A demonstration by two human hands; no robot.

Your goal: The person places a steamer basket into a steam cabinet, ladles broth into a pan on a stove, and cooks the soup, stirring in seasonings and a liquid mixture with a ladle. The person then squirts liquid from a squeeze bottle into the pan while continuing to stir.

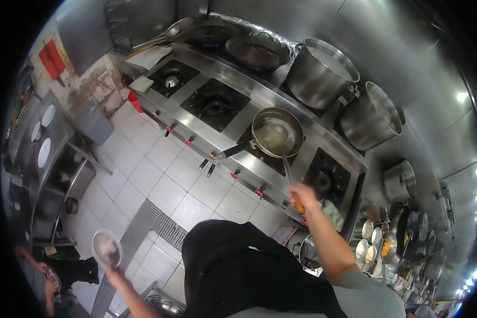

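Observation:
My right hand [305, 196] is closed around the orange handle of a ladle [287, 168]. The ladle's head reaches into a frying pan [258, 117] that holds a cloudy yellowish liquid. This pan rests on a burner, and its black handle juts out over the front of the stove. Low on the left, my left hand [114, 274] grips a pale round bowl [97, 245] by its near side, away from the stove. Something pinkish-white lies in the bowl, too blurred to name.
Large steel pots [315, 79] stand at the back of the stove [193, 114]. Red knobs [190, 140] line its front. At right are containers of ingredients [370, 230]. A co-worker's hands [49, 278] show at lower left, below a counter with white plates [44, 152].

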